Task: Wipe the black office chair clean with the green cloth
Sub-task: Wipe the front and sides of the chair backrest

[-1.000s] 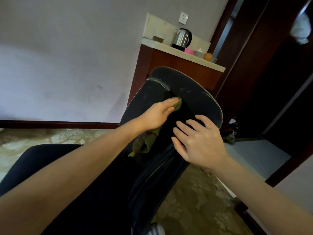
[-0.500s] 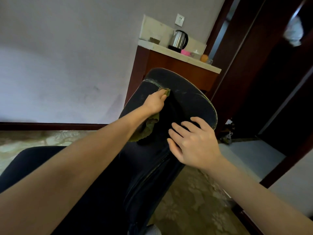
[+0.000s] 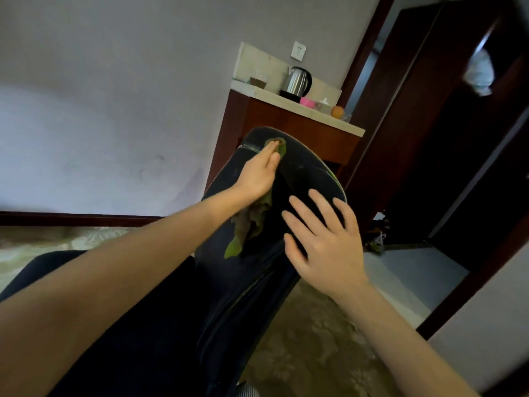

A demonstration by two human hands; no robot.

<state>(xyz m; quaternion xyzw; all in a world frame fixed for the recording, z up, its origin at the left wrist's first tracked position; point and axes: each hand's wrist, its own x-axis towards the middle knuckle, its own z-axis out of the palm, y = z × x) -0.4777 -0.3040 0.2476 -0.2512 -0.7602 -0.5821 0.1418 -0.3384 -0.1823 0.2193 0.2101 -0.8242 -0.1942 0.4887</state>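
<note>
The black office chair (image 3: 309, 173) fills the middle of the view, its backrest reaching up and away from me. My left hand (image 3: 259, 173) lies flat with straight fingers near the backrest's top edge and presses the green cloth (image 3: 249, 224) against it. The cloth shows past my fingertips and trails out from under my palm toward me. My right hand (image 3: 323, 242) has spread, straight fingers and rests on the right side of the backrest, apart from the cloth.
Behind the chair stands a wooden cabinet (image 3: 292, 124) with a kettle (image 3: 297, 81), a pink thing and an orange on its light top. A dark doorway (image 3: 446, 138) opens at the right. Patterned carpet (image 3: 309, 348) lies below, a pale wall at the left.
My left hand has slid the cloth up the backrest to its top edge. My right hand has stayed on the backrest's right side.
</note>
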